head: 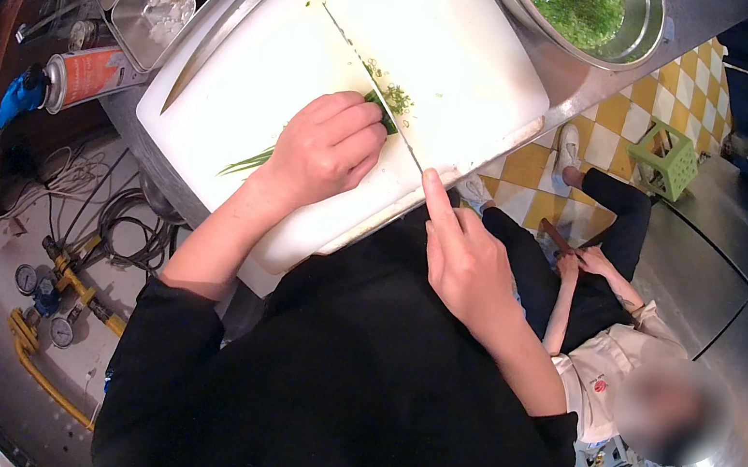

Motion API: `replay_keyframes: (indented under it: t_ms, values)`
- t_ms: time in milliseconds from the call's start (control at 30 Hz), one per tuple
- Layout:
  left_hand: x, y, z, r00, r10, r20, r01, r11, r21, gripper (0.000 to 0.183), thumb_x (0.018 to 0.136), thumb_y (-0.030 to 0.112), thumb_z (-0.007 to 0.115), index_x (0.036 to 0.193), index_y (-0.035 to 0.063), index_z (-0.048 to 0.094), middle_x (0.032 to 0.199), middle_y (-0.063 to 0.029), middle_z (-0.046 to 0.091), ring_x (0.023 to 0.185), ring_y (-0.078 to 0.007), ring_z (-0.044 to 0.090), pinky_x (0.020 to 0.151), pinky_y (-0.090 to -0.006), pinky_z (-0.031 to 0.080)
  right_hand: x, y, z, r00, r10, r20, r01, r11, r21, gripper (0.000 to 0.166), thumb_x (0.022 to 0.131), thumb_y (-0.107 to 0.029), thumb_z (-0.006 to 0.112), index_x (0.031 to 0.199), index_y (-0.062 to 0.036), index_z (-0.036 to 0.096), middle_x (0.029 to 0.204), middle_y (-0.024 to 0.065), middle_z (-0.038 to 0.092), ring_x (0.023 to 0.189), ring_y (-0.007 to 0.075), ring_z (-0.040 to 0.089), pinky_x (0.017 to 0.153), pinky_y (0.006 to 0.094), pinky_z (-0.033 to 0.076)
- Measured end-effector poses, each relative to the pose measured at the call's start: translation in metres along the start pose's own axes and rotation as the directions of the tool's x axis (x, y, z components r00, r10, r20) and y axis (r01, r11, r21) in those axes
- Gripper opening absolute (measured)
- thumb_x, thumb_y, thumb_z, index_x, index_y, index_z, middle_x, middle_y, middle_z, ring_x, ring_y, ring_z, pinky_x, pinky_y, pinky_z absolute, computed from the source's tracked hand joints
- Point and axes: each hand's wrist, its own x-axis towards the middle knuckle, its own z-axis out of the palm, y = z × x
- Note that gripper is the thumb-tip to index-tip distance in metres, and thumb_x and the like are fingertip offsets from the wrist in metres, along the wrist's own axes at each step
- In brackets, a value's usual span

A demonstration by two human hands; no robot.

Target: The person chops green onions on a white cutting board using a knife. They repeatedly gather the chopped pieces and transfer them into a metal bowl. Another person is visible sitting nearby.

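A bundle of thin green stalks, likely chives or scallions (250, 161), lies under my left hand (337, 143) on a white cutting board (463, 42). My left fingers are curled over the bundle, whose cut end shows beside the knuckles. My right hand (469, 259) grips a kitchen knife (349, 45), forefinger stretched along it; its handle is hidden in the hand. The blade, seen almost edge-on, stands right beside my left fingertips at the cut end. Small chopped green rings (397, 99) lie along the blade's right side.
A second, long knife (223, 26) lies along the board's left edge. Beyond are metal containers (147, 21) with white food and a gas canister (94, 79). A steel pot (643, 38) of chopped greens stands at upper right. A seated person (620, 346) holds a knife at right, near a green stool (665, 158).
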Motion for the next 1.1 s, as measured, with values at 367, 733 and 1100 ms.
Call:
replay_keyframes:
  t_ms: [367,733,1100]
  values:
    - [0.001,-0.001,0.002,1.000,0.012,-0.019,-0.013,1.000,-0.008,0.020,0.066,0.000,0.077,0.083,0.0023,0.067,0.094,-0.0093,0.067,0.091,-0.0271,0.067,0.079,-0.0367,0.056,-0.029,-0.003,-0.010,0.999,0.005,0.046,-0.002,0.998,-0.057,0.079,0.086,-0.002,0.069,0.158,-0.0169,0.041,0.080,0.0125,0.053,0.062,0.0311,0.061,0.055,0.0405,0.053]
    - [0.000,0.000,0.001,1.000,0.014,-0.027,-0.014,1.000,-0.010,0.019,0.066,0.000,0.077,0.082,0.0031,0.067,0.094,-0.0089,0.067,0.089,-0.0268,0.066,0.078,-0.0369,0.056,-0.031,-0.006,-0.015,0.999,0.015,0.048,-0.014,1.000,-0.028,0.077,0.086,-0.003,0.069,0.157,-0.0169,0.043,0.081,0.0127,0.053,0.060,0.0321,0.061,0.055,0.0417,0.053]
    - [-0.003,-0.002,0.001,1.000,0.009,-0.013,-0.009,1.000,-0.008,0.019,0.066,0.000,0.077,0.082,0.0031,0.067,0.093,-0.0084,0.067,0.089,-0.0263,0.067,0.077,-0.0363,0.056,-0.002,-0.004,-0.004,1.000,-0.025,-0.007,0.025,1.000,0.013,0.077,0.087,-0.004,0.069,0.158,-0.0171,0.042,0.081,0.0138,0.054,0.060,0.0324,0.061,0.056,0.0412,0.053]
